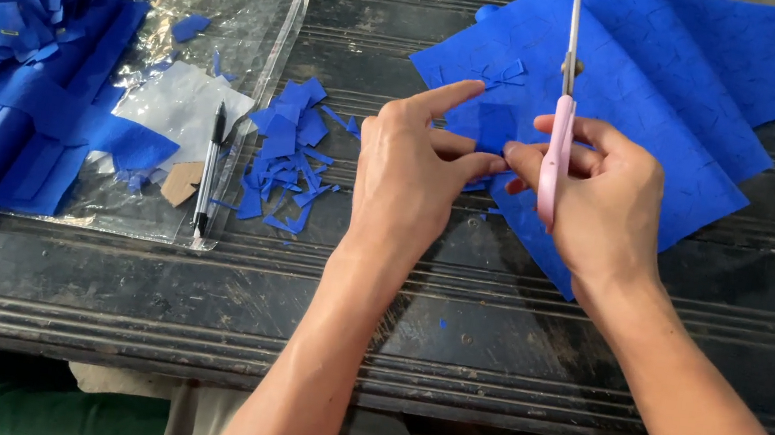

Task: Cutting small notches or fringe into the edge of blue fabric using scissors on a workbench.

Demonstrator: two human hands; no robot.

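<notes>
My left hand (412, 166) and my right hand (599, 201) meet over the middle of a dark wooden table (452, 336). Between the fingertips of both hands is a small blue cut piece (496, 128), pinched at its lower edge. My right hand also carries pink-handled scissors (560, 121), the handle hanging on its fingers and the metal blades pointing away from me. Under and beyond the hands lies a large blue textured sheet (663, 94).
A pile of blue offcuts (287, 160) lies left of my hands. Further left, a clear plastic bag (234, 18) holds blue strips and cut pieces (20, 50), a black pen (209, 169) and a brown scrap (181, 182).
</notes>
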